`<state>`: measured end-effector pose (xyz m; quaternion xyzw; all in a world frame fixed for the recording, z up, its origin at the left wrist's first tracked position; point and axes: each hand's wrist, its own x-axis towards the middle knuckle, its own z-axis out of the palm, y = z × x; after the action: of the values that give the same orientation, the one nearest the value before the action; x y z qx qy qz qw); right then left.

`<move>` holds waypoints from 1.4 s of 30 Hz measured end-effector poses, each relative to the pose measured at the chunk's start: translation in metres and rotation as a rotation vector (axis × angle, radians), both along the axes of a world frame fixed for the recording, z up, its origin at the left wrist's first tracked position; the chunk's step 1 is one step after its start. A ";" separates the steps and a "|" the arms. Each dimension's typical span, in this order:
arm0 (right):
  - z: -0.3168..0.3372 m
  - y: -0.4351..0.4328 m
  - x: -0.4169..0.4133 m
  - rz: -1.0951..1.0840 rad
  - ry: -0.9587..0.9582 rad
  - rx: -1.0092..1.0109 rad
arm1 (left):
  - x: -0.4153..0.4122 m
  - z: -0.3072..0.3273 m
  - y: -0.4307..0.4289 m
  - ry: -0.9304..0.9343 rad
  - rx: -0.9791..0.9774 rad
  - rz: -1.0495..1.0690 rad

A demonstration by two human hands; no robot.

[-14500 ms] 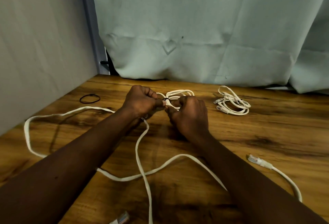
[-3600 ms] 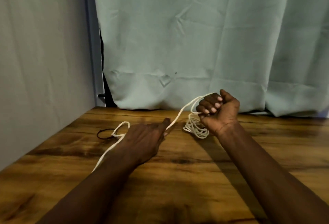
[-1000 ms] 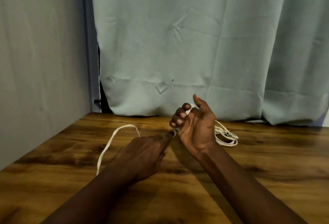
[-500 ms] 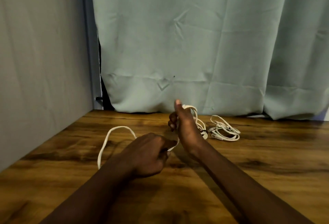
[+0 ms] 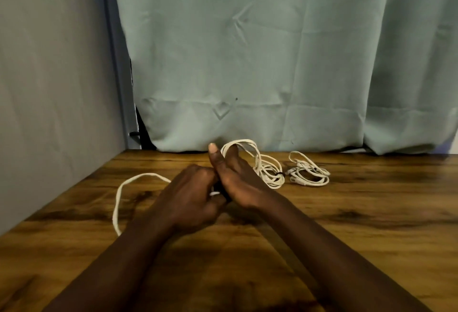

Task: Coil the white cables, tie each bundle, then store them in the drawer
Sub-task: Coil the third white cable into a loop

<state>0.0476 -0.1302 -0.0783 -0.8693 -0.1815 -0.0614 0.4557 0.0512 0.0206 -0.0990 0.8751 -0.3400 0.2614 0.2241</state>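
Head view: at centre frame, the right hand (image 5: 238, 182), thumb up, holds white cable (image 5: 244, 144) loops wound around it. The left hand (image 5: 190, 200) touches it and pinches the cable's tail, which arcs left across the wooden table (image 5: 371, 212). Tied bundles (image 5: 309, 176) lie just right.

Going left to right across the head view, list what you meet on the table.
Loose white cable → left hand pinching that cable → right hand with its loops round it → bundle with black tie → second bundle.
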 end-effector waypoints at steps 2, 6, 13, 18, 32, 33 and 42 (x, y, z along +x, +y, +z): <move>-0.002 -0.002 0.002 0.012 -0.045 -0.015 | -0.003 0.009 0.007 -0.039 0.000 0.054; -0.011 -0.005 0.006 0.066 -0.084 -0.103 | -0.007 0.033 0.021 -0.151 0.082 0.108; -0.005 0.007 0.009 0.214 0.189 0.454 | 0.020 0.080 0.036 -0.278 0.120 0.107; 0.002 -0.008 0.019 0.403 0.546 0.977 | 0.044 0.051 0.032 -0.081 -0.232 0.010; 0.004 -0.055 0.047 0.125 0.433 1.568 | 0.017 0.011 -0.014 0.108 0.231 0.001; 0.005 -0.056 0.049 0.077 0.414 1.603 | 0.012 0.014 -0.017 0.110 0.285 0.018; 0.008 -0.090 0.059 -0.211 0.238 1.605 | -0.010 0.005 -0.015 -0.047 0.958 0.331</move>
<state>0.1071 -0.2201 -0.0706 -0.2914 0.0500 -0.1224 0.9474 0.0413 0.0054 -0.0942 0.9156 -0.2834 0.1278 -0.2548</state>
